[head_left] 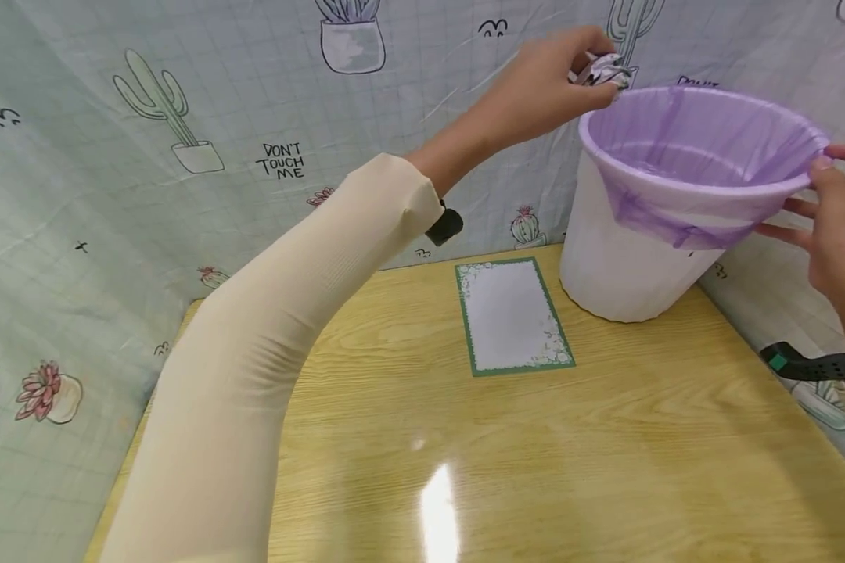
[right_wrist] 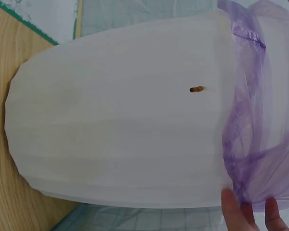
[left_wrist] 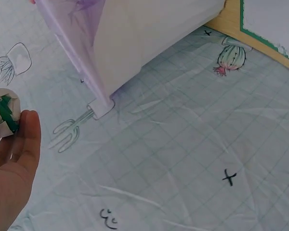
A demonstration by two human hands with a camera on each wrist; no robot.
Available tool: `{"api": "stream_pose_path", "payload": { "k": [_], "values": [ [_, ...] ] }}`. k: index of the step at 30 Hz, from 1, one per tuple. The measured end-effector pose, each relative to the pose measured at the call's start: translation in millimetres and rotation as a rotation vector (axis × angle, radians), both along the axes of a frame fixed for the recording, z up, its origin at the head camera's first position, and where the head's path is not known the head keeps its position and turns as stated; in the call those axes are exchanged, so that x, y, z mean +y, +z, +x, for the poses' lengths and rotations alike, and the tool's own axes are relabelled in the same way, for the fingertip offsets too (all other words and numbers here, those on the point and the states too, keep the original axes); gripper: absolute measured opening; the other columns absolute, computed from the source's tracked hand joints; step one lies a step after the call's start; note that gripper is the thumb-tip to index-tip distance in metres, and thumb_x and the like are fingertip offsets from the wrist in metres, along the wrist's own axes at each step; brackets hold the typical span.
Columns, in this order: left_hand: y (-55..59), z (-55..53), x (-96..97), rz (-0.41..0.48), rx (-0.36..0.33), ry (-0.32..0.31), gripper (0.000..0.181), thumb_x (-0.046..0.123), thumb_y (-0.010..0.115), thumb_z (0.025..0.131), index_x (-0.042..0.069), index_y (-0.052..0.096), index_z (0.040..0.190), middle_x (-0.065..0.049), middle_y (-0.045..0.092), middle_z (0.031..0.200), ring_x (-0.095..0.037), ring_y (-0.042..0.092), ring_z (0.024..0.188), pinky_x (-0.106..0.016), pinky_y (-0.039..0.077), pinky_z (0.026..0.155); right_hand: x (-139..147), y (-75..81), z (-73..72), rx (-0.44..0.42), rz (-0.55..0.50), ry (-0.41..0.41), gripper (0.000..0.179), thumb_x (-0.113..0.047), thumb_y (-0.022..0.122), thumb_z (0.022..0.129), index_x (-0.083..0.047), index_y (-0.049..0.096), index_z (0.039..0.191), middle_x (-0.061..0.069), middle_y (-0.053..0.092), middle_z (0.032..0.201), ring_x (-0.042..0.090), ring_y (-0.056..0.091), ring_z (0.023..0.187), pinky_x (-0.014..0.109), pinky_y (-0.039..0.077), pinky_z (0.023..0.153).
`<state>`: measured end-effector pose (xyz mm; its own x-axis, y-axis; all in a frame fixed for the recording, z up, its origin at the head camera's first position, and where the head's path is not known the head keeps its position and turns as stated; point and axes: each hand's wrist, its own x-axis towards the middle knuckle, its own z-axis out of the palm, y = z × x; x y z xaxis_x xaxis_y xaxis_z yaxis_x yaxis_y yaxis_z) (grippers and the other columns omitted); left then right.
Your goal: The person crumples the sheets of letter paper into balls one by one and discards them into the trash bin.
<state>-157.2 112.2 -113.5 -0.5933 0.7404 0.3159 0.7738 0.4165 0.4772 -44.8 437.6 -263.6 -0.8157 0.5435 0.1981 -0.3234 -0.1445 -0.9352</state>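
A white trash bin (head_left: 623, 250) stands on the table's back right, lined with a purple plastic bag (head_left: 641, 207) folded over its rim. Just left of that rim and above it, my left hand (head_left: 552, 82) holds a crumpled piece of paper (head_left: 608, 72) between thumb and fingers. White and green show on the crumpled paper (left_wrist: 4, 113) in the left wrist view. At the bin's right side, my right hand (head_left: 838, 211) grips the bagged rim. Its fingertips (right_wrist: 272, 211) touch the purple bag in the right wrist view.
A white sheet with a green floral border (head_left: 514, 313) lies flat on the wooden table (head_left: 408, 391), left of the bin. Cactus-printed cloth (head_left: 253, 94) hangs behind and along both sides. A dark wrist strap (head_left: 810, 365) is on the right arm.
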Motion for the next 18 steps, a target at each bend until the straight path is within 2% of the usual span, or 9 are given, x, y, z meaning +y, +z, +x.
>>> {"api": "stream_pose_path", "payload": {
  "k": [3,5,8,12,13,18],
  "values": [
    [11.2,6.7,6.4,-0.040,0.034,0.002,0.038,0.031,0.057,0.093,0.018,0.050,0.128,0.007,0.053,0.105,-0.004,0.047,0.087,-0.016,0.043,0.074,-2,2.9,-0.7,-0.036,0.115,-0.044,0.038,-0.024,0.052,0.098,-0.023,0.038,0.134,-0.003,0.050,0.118,0.005,0.065,0.071,0.018,0.052,0.045],
    [17.5,11.8,10.3,-0.067,0.080,0.000,0.034,0.029,0.056,0.094,0.017,0.051,0.126,0.007,0.049,0.103,-0.003,0.044,0.084,-0.017,0.042,0.074,-2,6.4,-1.8,-0.076,0.186,-0.080,0.039,-0.025,0.051,0.099,-0.023,0.038,0.135,-0.006,0.051,0.117,0.001,0.064,0.070,0.014,0.051,0.048],
    [25.4,19.0,18.2,-0.111,0.154,-0.003,0.035,0.030,0.055,0.094,0.017,0.052,0.127,0.007,0.046,0.107,-0.002,0.041,0.085,-0.014,0.041,0.076,0,10.6,-3.5,-0.122,0.227,-0.113,0.039,-0.026,0.052,0.098,-0.024,0.039,0.134,-0.008,0.052,0.117,-0.001,0.063,0.071,0.010,0.050,0.052],
    [35.1,25.4,33.4,-0.163,0.167,-0.003,0.043,0.033,0.054,0.094,0.020,0.048,0.135,0.008,0.046,0.118,0.000,0.041,0.092,-0.011,0.041,0.082,3,10.7,-3.2,-0.090,0.153,-0.094,0.037,-0.023,0.053,0.098,-0.023,0.041,0.133,-0.007,0.050,0.120,0.000,0.063,0.072,0.009,0.050,0.053],
    [37.5,26.3,37.6,-0.171,0.152,0.002,0.047,0.034,0.055,0.094,0.021,0.045,0.138,0.008,0.047,0.120,0.001,0.041,0.093,-0.010,0.041,0.083,4,10.5,-2.3,-0.080,0.131,-0.086,0.037,-0.022,0.053,0.098,-0.023,0.041,0.133,-0.007,0.049,0.121,0.001,0.063,0.072,0.009,0.050,0.053],
    [46.1,25.0,55.6,-0.205,0.145,0.021,0.054,0.038,0.058,0.092,0.028,0.041,0.142,0.013,0.049,0.101,0.004,0.043,0.082,-0.009,0.041,0.080,10,11.1,0.1,-0.039,0.020,-0.045,0.036,-0.018,0.054,0.097,-0.022,0.041,0.130,-0.006,0.046,0.120,0.004,0.066,0.067,0.016,0.051,0.046]
  ]
}}
